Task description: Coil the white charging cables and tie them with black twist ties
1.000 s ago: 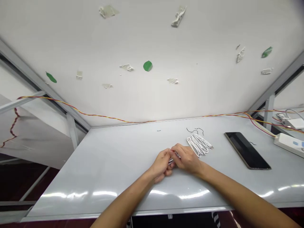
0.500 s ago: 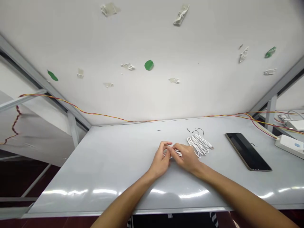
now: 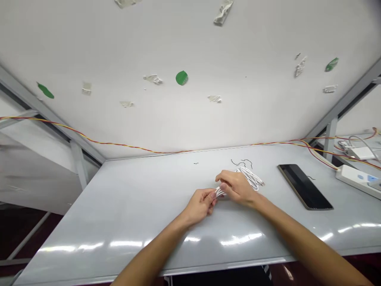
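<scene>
My left hand (image 3: pixel 200 206) and my right hand (image 3: pixel 235 188) are close together near the middle of the white table (image 3: pixel 133 206). Between them runs a short bundle of white cable (image 3: pixel 220 192), pinched in the fingers of both hands. Its strands lead towards a looped white cable coil (image 3: pixel 253 178), which lies just beyond my right hand and is partly hidden by it. The cable's ends are hidden or too small to make out.
A black tablet (image 3: pixel 305 186) lies right of the coil, and a white power strip (image 3: pixel 357 180) sits beyond it. Thin black wire scraps (image 3: pixel 241 163) lie behind the coil. Red-and-yellow wires (image 3: pixel 149 150) run along the back edge, below a white wall.
My hands have drawn slightly apart, and my right hand has moved up towards the coil. More of the white cable shows between them. The whole view has shifted slightly.
</scene>
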`<action>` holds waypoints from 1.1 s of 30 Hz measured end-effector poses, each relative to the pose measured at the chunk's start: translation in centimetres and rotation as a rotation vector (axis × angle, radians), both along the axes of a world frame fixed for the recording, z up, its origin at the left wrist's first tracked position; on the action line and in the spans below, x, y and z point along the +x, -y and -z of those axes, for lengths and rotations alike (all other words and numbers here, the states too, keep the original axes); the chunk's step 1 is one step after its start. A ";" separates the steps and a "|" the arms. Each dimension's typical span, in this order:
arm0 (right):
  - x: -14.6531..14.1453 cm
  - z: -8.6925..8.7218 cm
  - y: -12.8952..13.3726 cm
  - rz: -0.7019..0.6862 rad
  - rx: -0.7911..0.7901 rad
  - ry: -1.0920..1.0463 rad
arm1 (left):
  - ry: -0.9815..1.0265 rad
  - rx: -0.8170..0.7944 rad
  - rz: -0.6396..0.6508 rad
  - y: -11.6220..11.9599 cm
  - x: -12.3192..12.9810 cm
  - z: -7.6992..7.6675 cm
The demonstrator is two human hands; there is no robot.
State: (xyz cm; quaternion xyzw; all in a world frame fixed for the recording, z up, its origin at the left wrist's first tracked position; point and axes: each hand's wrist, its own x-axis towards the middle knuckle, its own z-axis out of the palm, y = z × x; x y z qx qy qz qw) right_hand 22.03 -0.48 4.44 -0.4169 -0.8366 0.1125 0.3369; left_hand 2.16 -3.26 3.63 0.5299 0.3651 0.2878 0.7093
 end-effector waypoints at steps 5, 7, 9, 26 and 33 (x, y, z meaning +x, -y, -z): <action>7.7 -0.6 -5.0 0.651 -0.239 0.114 | 0.024 0.034 -0.157 -0.4 0.0 -0.1; 10.4 0.4 -6.5 0.758 -0.319 0.169 | 0.025 0.035 -0.184 -0.5 -0.2 -0.1; 11.9 1.9 -7.3 0.762 -0.391 0.177 | 0.022 0.042 -0.187 -0.5 -0.2 0.0; 1.0 -0.4 -2.0 0.214 -0.693 -0.814 | 0.249 -0.067 -0.166 -0.2 0.0 0.3; -4.0 1.0 1.0 0.104 -0.958 -1.017 | 0.273 -0.128 -0.208 -0.3 0.3 1.0</action>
